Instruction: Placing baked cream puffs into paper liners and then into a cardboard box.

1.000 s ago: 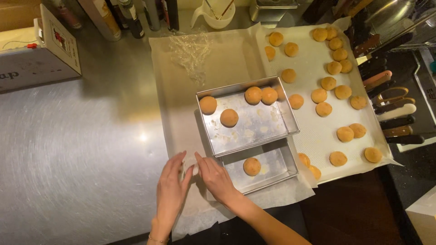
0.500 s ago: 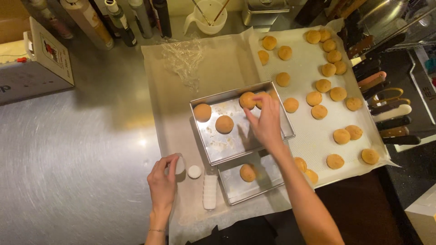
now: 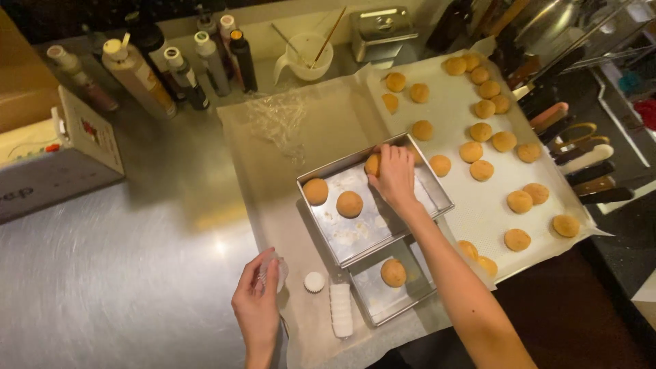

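Note:
My right hand (image 3: 395, 172) reaches into the upper metal tray (image 3: 355, 232) and closes on a round golden bun (image 3: 372, 164) at its far edge. Two more buns (image 3: 316, 191) lie in that tray. A lower metal tray (image 3: 372, 294) under it holds one bun (image 3: 393, 272). My left hand (image 3: 258, 301) holds a white paper cup (image 3: 280, 271) near the front of the steel counter. A single paper cup (image 3: 313, 281) and a lying stack of paper cups (image 3: 340, 309) rest beside it on the parchment.
A parchment-lined sheet (image 3: 478, 205) at right carries several buns. Squeeze bottles (image 3: 171, 72), a white jug with sticks (image 3: 307, 58) and a cardboard box (image 3: 61, 157) stand at the back and left. Knife handles (image 3: 581, 164) lie at far right. Crumpled plastic film (image 3: 279, 123) lies on the parchment.
My right hand has moved from beside the left hand up into the upper tray onto a bun. The left hand has picked up a paper cup; the cup stack now lies on the parchment.

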